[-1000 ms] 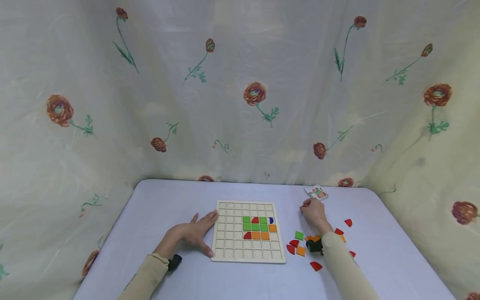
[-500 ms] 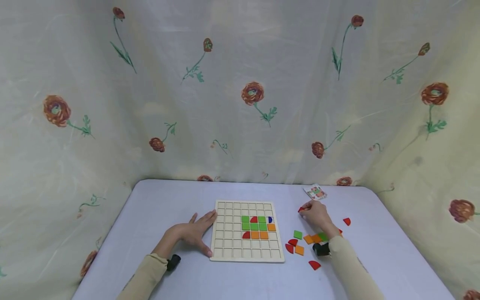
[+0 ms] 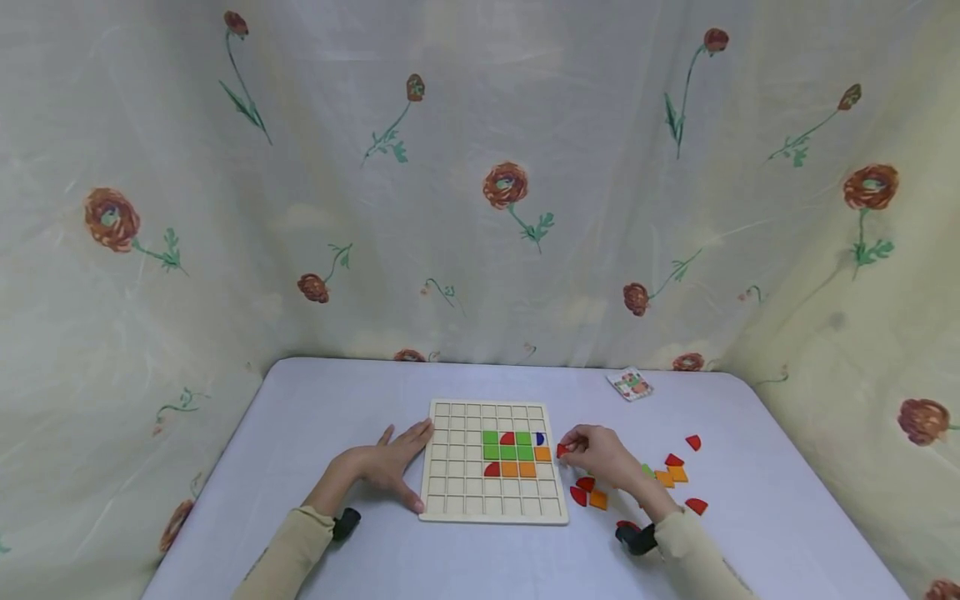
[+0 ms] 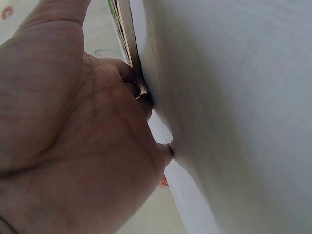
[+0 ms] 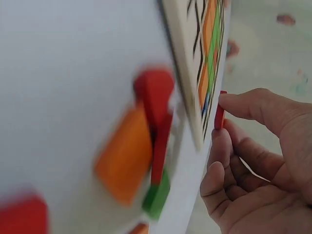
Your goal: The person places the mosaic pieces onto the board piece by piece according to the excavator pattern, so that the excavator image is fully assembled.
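A pale wooden grid board (image 3: 457,492) lies mid-table. Green, orange and red tiles and one blue half-round tile (image 3: 539,438) fill some of its cells. Along the board's left edge rests my left hand (image 3: 390,465), fingers spread, with fingertips and thumb at the rim; the left wrist view shows its palm (image 4: 97,141) beside the board's side. My right hand (image 3: 603,458) pinches a red tile (image 3: 562,450) just off the board's right edge. In the right wrist view that red tile (image 5: 220,114) stands between thumb and fingertip, the other fingers curled beneath.
Loose tiles lie right of the board: an orange square (image 3: 597,500), red quarter-rounds (image 3: 578,495) beside it, more orange squares (image 3: 677,473) and a red quarter-round (image 3: 693,442) further right. A patterned card (image 3: 630,384) lies at the back right. Flowered cloth (image 3: 480,275) hangs behind the table.
My right hand has come from near the card, left and toward me, to the board's right edge, carrying the red tile. My left hand has stayed put.
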A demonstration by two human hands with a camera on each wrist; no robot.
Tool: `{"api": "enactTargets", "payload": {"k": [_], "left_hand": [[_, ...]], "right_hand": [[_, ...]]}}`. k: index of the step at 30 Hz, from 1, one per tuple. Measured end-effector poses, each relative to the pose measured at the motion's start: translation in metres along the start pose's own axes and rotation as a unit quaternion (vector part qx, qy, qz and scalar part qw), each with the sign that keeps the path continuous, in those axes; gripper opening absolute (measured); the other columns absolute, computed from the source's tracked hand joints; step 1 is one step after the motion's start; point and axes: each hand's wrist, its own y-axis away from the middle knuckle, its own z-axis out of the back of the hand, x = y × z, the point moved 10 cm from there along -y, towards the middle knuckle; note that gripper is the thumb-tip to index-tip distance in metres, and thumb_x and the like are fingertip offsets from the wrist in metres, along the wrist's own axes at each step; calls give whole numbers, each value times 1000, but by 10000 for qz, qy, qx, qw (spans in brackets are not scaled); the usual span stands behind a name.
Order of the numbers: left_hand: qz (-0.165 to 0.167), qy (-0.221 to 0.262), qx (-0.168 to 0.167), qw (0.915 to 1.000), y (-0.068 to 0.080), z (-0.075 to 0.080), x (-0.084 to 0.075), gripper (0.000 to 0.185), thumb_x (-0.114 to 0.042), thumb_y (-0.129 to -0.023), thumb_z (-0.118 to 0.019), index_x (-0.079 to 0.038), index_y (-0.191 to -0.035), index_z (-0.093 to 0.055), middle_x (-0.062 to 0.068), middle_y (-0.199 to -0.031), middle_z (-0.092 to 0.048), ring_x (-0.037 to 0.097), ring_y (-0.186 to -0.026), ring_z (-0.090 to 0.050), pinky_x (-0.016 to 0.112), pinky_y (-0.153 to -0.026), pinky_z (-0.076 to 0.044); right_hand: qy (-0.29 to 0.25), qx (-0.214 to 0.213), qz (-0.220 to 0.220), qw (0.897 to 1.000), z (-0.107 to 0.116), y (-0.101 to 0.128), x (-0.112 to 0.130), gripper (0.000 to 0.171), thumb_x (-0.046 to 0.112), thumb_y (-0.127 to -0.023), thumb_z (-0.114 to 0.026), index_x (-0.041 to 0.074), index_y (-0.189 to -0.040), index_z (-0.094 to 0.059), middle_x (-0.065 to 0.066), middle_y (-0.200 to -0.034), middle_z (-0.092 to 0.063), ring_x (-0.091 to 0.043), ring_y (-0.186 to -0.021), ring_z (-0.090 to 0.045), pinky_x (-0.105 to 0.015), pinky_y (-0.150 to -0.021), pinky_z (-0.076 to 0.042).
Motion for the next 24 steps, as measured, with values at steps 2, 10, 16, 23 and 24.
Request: {"api": "enactTargets", "payload": {"k": [2, 10, 16, 23, 24], "left_hand": [[3, -9, -2, 10000, 0, 0, 0, 128, -64, -66, -78, -8, -156, -6, 7, -164, 0, 24, -152, 0, 58, -119, 3], [43, -106, -65, 9999, -1, 0, 1, 129, -65, -65, -78, -8, -156, -6, 7, -164, 0, 23, -152, -1, 57, -119, 2], [36, -81, -59, 9999, 0, 0, 0, 130, -65, -64, -78, -8, -156, -6, 7, -164, 0, 23, -152, 0, 57, -119, 2], [34, -85, -70, 9999, -1, 0, 1, 130, -65, -64, -78, -8, -156, -6, 7, -164, 0, 23, -152, -1, 57, -119, 1], [37, -95, -62, 9999, -1, 0, 1, 130, -65, -64, -78, -8, -156, -6, 7, -164, 0, 23, -152, -1, 57, -119, 1]], "right_hand": [[-5, 198, 215, 9996, -10, 7, 10, 18, 14, -83, -76, 10, -98, -67, 0, -82, -61, -15, -74, -53, -21, -62, -48], [188, 523, 581, 9968, -33, 15, 24, 14, 12, -82, -76, 11, -93, -68, 2, -82, -61, -14, -76, -52, -21, -64, -47], [135, 523, 478, 9974, -34, 11, 23, 14, 12, -82, -76, 11, -93, -67, 2, -82, -61, -15, -75, -52, -22, -64, -47], [257, 567, 342, 9975, -35, 6, 22, 14, 11, -81, -77, 11, -91, -67, 1, -82, -61, -15, -73, -52, -22, -64, -46], [263, 588, 321, 9974, -36, 6, 22, 14, 11, -81, -77, 12, -91, -67, 1, -82, -61, -16, -74, -52, -22, -64, -46]]}}
